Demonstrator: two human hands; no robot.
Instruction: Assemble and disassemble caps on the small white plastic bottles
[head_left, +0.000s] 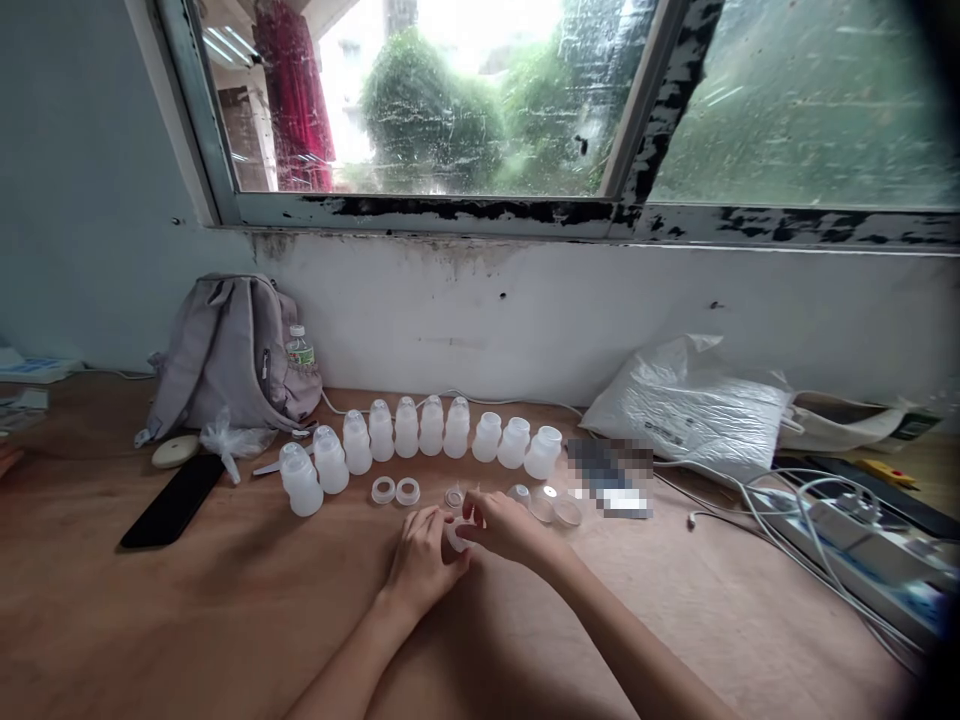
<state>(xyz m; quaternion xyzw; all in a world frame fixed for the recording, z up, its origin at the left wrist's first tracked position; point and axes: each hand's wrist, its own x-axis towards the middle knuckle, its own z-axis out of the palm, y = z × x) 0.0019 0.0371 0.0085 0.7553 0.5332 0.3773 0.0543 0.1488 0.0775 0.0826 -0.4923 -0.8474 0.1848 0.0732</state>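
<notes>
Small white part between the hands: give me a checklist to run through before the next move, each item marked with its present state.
1. Both hands on the part: left hand and right hand meet on the small white part. Ok.
2. Firmness of grip: fingers hide most of it. Cannot tell.
3. Loose rings apart from the hands, within view. Ok.
4. Row of white bottles upright along the back of the table. Ok.
5. Bottles capped: several carry domed caps, the three at the right end look open. Not ok.
6. Clear lids lie beside the right hand, close enough to knock. Not ok.
</notes>
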